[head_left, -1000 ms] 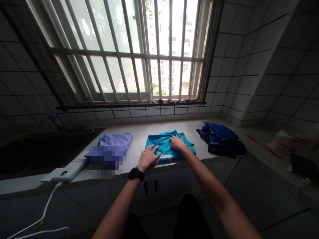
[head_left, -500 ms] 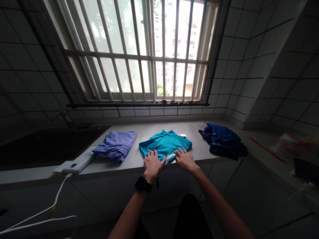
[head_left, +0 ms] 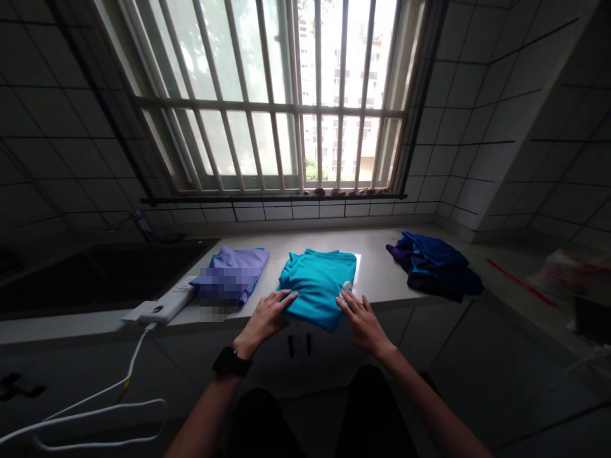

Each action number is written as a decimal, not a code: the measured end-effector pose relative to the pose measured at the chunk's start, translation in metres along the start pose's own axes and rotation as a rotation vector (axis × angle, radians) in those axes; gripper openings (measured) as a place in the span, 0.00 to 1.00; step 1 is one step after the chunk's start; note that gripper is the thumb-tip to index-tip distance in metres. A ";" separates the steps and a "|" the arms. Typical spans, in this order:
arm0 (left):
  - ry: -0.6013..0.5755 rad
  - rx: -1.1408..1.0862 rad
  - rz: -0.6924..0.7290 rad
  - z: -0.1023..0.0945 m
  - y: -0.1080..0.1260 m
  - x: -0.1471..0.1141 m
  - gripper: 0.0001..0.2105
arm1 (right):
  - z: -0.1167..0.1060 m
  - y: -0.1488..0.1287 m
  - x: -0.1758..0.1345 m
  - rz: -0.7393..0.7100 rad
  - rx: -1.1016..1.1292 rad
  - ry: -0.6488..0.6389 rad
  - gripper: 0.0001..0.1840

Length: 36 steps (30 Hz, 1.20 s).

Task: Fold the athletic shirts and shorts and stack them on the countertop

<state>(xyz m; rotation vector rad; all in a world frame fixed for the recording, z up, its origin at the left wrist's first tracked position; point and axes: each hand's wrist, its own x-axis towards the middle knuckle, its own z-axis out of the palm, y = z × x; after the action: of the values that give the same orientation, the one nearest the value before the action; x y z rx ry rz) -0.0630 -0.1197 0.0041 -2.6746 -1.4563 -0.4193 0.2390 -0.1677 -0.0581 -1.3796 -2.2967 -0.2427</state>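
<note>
A folded turquoise garment (head_left: 317, 280), apparently a shirt, lies on the counter with its near edge hanging over the front. My left hand (head_left: 266, 315), below a black wristwatch, closes on its near left side, fingertips on top. On the right side, my right hand (head_left: 363, 321) has its fingers over the cloth beside a small white patch. Its thumb is hidden, seemingly under the fabric. To the left rests a folded lavender garment (head_left: 245, 261), partly blurred, with some teal cloth showing beneath it.
Dark blue clothes (head_left: 436, 264) are heaped on the right of the counter (head_left: 372, 254). A white power strip (head_left: 167, 305) with a cable lies by the dark sink (head_left: 109, 273) at left. A red strip (head_left: 520, 282) and a plastic bag (head_left: 568, 273) are at far right.
The turquoise garment has been turned and squared up, and its near edge now hangs over the counter front. My left hand has shifted left to its side. The view has swung slightly.
</note>
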 end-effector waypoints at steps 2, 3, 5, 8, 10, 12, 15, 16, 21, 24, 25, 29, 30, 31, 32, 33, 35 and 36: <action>0.014 -0.009 0.024 0.007 -0.013 -0.002 0.29 | 0.014 -0.003 -0.004 -0.019 -0.076 0.136 0.42; 0.039 -0.016 0.044 0.010 -0.014 -0.003 0.23 | 0.019 -0.005 -0.003 -0.040 -0.111 0.212 0.38; 0.094 -0.027 0.093 0.012 -0.013 -0.010 0.15 | 0.027 -0.010 -0.001 -0.118 -0.149 0.362 0.25; 0.162 -0.046 0.159 0.004 -0.012 -0.028 0.17 | 0.020 -0.020 0.000 -0.226 -0.076 0.504 0.13; 0.228 -0.077 0.179 -0.011 -0.014 -0.037 0.16 | 0.002 -0.025 0.001 -0.213 0.041 0.511 0.11; 0.313 -0.101 0.176 -0.032 -0.014 -0.033 0.13 | -0.020 -0.024 0.010 -0.145 0.144 0.484 0.11; 0.381 -0.073 0.109 -0.065 -0.005 0.003 0.11 | -0.052 -0.009 0.046 0.013 0.189 0.467 0.12; 0.383 -0.056 0.071 -0.073 -0.001 0.020 0.11 | -0.060 -0.002 0.061 0.089 0.187 0.455 0.12; 0.337 -0.011 -0.145 -0.066 0.018 0.087 0.21 | -0.073 0.019 0.109 0.402 0.163 0.412 0.28; 0.130 -0.055 -0.228 -0.030 0.022 0.088 0.25 | -0.061 0.016 0.100 0.349 0.211 0.290 0.32; 0.063 -0.071 -0.276 -0.017 0.021 0.084 0.25 | -0.054 0.014 0.094 0.352 0.216 0.216 0.31; -0.016 -0.163 -0.396 0.008 0.006 0.065 0.28 | -0.027 0.018 0.078 0.486 0.208 0.029 0.27; -0.005 -0.196 -0.386 0.008 0.002 0.061 0.31 | -0.022 0.021 0.078 0.532 0.203 0.044 0.27; 0.012 -0.227 -0.388 0.005 -0.002 0.058 0.33 | -0.018 0.025 0.080 0.575 0.197 0.063 0.28; 0.033 -0.248 -0.410 0.002 -0.005 0.055 0.35 | -0.016 0.028 0.083 0.611 0.191 0.063 0.29; 0.056 -0.256 -0.449 -0.002 -0.006 0.052 0.37 | -0.014 0.030 0.086 0.634 0.189 0.036 0.30; 0.081 -0.257 -0.555 -0.009 -0.004 0.046 0.39 | -0.014 0.029 0.095 0.627 0.206 -0.065 0.28; 0.078 -0.273 -0.597 -0.011 -0.001 0.043 0.39 | -0.014 0.026 0.099 0.608 0.228 -0.103 0.24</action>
<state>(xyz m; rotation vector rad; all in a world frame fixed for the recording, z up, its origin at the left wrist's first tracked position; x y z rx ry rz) -0.0443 -0.0862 0.0257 -2.3040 -2.3056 -0.7940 0.2261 -0.0819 -0.0020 -1.9068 -1.7941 0.2772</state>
